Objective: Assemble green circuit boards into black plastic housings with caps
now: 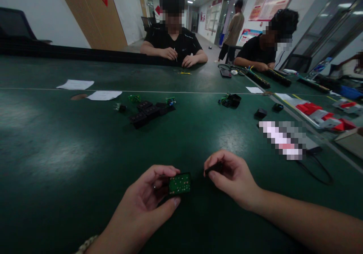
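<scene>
Pinching a small green circuit board in the left hand and a black casing piece in the right hand just above the bench, the person has the two parts apart, apparently unjoined, with more black parts waiting well beyond.

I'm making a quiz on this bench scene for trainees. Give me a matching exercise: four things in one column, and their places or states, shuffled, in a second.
Things:
1. green circuit board
2. small black part
3. pile of black housings
4. white paper sheets

Places or states:
A. lying on the green table far left, beside the white line
B. pinched in the right hand
C. held in the left hand, solder side up
D. heaped mid-table, beyond both hands

Pairs: 1-C, 2-B, 3-D, 4-A
</scene>
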`<state>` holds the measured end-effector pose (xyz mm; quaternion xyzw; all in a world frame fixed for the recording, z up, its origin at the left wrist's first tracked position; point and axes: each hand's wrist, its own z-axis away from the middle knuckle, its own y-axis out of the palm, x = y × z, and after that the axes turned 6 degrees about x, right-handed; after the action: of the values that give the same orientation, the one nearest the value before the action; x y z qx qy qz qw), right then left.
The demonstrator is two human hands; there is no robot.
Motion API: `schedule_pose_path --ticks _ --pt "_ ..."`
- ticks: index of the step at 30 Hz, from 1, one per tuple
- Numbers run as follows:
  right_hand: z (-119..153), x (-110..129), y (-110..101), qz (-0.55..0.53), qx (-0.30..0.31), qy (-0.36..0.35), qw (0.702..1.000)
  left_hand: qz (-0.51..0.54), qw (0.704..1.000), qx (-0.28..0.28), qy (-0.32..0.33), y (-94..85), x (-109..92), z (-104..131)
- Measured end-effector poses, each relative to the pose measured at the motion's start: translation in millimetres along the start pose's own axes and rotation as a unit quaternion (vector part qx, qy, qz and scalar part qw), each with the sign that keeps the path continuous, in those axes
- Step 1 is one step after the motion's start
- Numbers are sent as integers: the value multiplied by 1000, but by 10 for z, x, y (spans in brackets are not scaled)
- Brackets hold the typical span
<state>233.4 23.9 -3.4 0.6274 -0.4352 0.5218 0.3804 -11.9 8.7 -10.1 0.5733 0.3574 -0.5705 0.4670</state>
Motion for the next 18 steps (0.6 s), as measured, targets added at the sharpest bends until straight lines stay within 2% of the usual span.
schedule_pose_path --ticks 6,18 --pt "-22 -17 -11 -67 -4 41 997 -1 1000 -9 -8 35 -76 -11" --pt "-20 -1 36 -121 22 48 991 4 1000 -2 -1 2 -7 -11"
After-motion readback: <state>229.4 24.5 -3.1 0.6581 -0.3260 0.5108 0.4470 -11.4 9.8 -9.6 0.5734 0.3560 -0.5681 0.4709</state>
